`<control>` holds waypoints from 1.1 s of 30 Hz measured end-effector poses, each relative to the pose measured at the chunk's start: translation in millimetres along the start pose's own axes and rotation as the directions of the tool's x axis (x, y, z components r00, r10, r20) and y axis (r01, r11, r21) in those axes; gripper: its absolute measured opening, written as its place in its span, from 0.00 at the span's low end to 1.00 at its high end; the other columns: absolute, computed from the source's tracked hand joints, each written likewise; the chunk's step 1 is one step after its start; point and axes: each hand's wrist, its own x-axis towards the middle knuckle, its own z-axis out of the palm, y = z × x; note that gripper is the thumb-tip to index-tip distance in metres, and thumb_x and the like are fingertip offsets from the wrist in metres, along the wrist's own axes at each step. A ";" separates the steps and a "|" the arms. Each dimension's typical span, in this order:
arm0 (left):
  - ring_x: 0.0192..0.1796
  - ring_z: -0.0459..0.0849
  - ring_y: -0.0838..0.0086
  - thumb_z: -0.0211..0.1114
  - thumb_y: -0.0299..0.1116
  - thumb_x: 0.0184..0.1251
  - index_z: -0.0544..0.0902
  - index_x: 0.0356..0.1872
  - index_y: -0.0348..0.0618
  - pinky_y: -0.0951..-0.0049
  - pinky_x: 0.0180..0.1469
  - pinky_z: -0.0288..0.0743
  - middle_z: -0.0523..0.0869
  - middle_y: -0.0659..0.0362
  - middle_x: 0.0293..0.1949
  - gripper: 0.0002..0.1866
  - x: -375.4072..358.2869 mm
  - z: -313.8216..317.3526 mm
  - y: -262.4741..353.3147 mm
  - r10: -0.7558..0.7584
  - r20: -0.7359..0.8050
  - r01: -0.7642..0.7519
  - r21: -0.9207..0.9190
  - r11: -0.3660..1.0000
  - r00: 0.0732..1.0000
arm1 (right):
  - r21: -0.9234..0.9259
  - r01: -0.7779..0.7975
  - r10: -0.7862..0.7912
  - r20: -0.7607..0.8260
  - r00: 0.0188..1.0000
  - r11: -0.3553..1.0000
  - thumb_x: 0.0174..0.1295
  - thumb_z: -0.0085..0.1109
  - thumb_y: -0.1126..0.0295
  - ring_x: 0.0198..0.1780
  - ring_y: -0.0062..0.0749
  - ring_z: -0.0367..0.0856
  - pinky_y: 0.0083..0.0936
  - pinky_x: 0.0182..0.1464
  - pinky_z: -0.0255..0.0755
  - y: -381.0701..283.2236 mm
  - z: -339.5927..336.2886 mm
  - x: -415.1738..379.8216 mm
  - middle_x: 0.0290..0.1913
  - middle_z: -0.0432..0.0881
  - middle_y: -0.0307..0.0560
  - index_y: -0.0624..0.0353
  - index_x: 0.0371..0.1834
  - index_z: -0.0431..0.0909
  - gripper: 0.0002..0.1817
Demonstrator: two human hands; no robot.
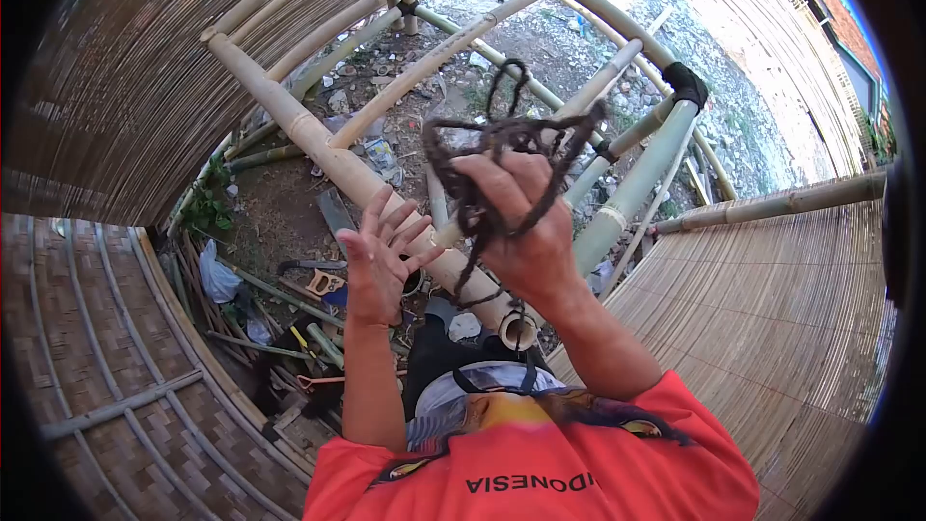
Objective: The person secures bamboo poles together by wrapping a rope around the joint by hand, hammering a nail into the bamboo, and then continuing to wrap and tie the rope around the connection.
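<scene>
In my right hand point(529, 232) is a loose bundle of dark brown rope point(461, 178), its loops spreading above and around the fingers. A strand hangs from the bundle to a thick bamboo pole point(338, 166), near the pole's open cut end by my body. My left hand point(381, 256) is raised beside the pole, fingers spread and palm bare. Thinner bamboo crosspieces point(439, 58) join the pole to the rest of the frame. Black lashing point(685, 85) wraps a joint at the right.
A handsaw point(326, 283) with a yellowish handle lies on the littered ground at lower left, near a plastic bag point(220, 275). Woven bamboo panels point(106, 328) flank the left side. A slatted bamboo screen point(762, 299) lies to the right. Bamboo poles surround my legs.
</scene>
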 end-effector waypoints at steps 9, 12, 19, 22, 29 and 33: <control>0.64 0.76 0.53 0.34 0.56 0.80 0.56 0.82 0.39 0.40 0.66 0.69 0.70 0.51 0.72 0.39 -217.2 -124.8 113.9 0.637 -0.254 -0.660 -0.006 0.751 0.727 | 0.692 0.533 -0.740 0.002 0.673 0.486 0.65 0.56 0.66 0.61 0.44 0.77 0.41 0.62 0.72 -169.8 38.9 -55.8 0.61 0.78 0.50 0.53 0.63 0.79 0.22; 0.52 0.76 0.65 0.57 0.29 0.73 0.49 0.82 0.42 0.58 0.55 0.75 0.74 0.55 0.55 0.40 -293.1 -79.5 147.4 0.698 0.132 -0.698 -0.054 0.714 0.704 | 0.776 0.525 -0.684 -0.172 0.709 0.349 0.66 0.56 0.67 0.65 0.46 0.76 0.43 0.67 0.71 -164.8 38.9 -95.3 0.68 0.75 0.54 0.51 0.69 0.76 0.26; 0.47 0.86 0.61 0.65 0.33 0.69 0.82 0.56 0.32 0.61 0.52 0.82 0.86 0.51 0.45 0.19 -411.3 -196.6 140.3 0.964 -0.188 -0.444 0.892 0.088 -0.187 | 0.075 -0.026 -0.015 0.506 0.862 0.997 0.63 0.70 0.62 0.57 0.48 0.79 0.47 0.60 0.70 12.5 25.3 -205.9 0.53 0.81 0.50 0.56 0.65 0.79 0.26; 0.39 0.88 0.65 0.68 0.37 0.68 0.87 0.43 0.36 0.66 0.43 0.83 0.88 0.55 0.39 0.13 -377.7 -251.0 107.9 0.804 -0.589 -0.565 0.691 0.451 -0.078 | -0.181 -0.251 0.309 0.595 0.741 0.951 0.67 0.67 0.59 0.60 0.54 0.79 0.50 0.59 0.71 80.2 18.8 -203.6 0.56 0.82 0.56 0.56 0.64 0.81 0.24; 0.35 0.89 0.61 0.67 0.35 0.63 0.86 0.39 0.38 0.61 0.40 0.86 0.89 0.55 0.36 0.11 -170.1 -328.0 -49.7 0.210 -0.864 -0.277 0.085 0.957 0.458 | -0.261 -0.536 0.472 0.827 0.306 0.803 0.78 0.57 0.58 0.60 0.55 0.84 0.44 0.62 0.76 162.3 66.5 -183.2 0.57 0.86 0.61 0.57 0.69 0.78 0.22; 0.39 0.91 0.59 0.69 0.26 0.58 0.86 0.43 0.37 0.57 0.43 0.89 0.90 0.55 0.40 0.11 -42.8 -328.1 -145.9 -0.077 -0.790 -0.049 -0.134 0.990 0.608 | -0.245 -0.772 0.457 0.887 0.065 0.587 0.72 0.65 0.51 0.65 0.50 0.83 0.38 0.68 0.74 189.6 109.7 -183.0 0.65 0.83 0.63 0.56 0.77 0.71 0.35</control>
